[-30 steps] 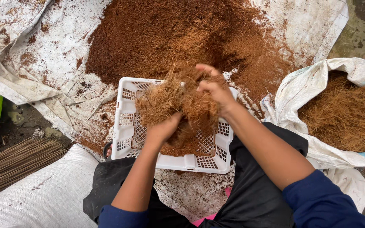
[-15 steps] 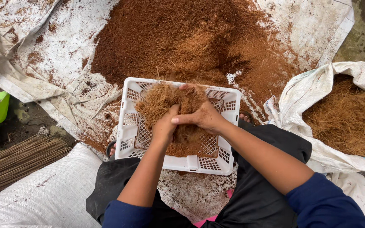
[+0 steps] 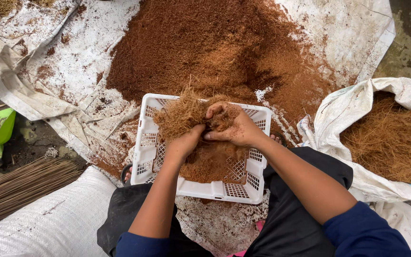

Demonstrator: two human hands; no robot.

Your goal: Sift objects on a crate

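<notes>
Left hand (image 3: 182,145) grip closed around a clump of brown coconut fibre (image 3: 182,114), fingers curled in, clump sticking up and out past the fist to the far-left. Right hand (image 3: 234,129) grip mostly closed too, fingers bent over and pinching the right side of the same fibre clump, thumb tucked under; both hands touching each other at the fingertips, held just above the basket. White plastic lattice basket (image 3: 152,138) sits directly below the hands, between the person's knees, tilted slightly; more loose fibre and fine brown dust lies in the bottom of it, near side. Forearms bare, dark blue sleeves (image 3: 362,233) pushed up near the elbows, dark trousers (image 3: 291,214) under the basket. Far side of the basket: big heap of fine reddish-brown coir dust (image 3: 215,47) spread on a dirty white woven sheet (image 3: 72,62), heap edge touching the basket's far rim. Right: open white sack (image 3: 343,114) holding coarse golden-brown fibre (image 3: 396,143), near the person's right knee, apart from the basket. Near left: filled white woven sack (image 3: 48,223) lying beside the left leg. Left of that: bundle of thin brown sticks (image 3: 20,183) on the ground. Far-left edge: green plastic container (image 3: 1,128), partly cut off, contents unclear.
</notes>
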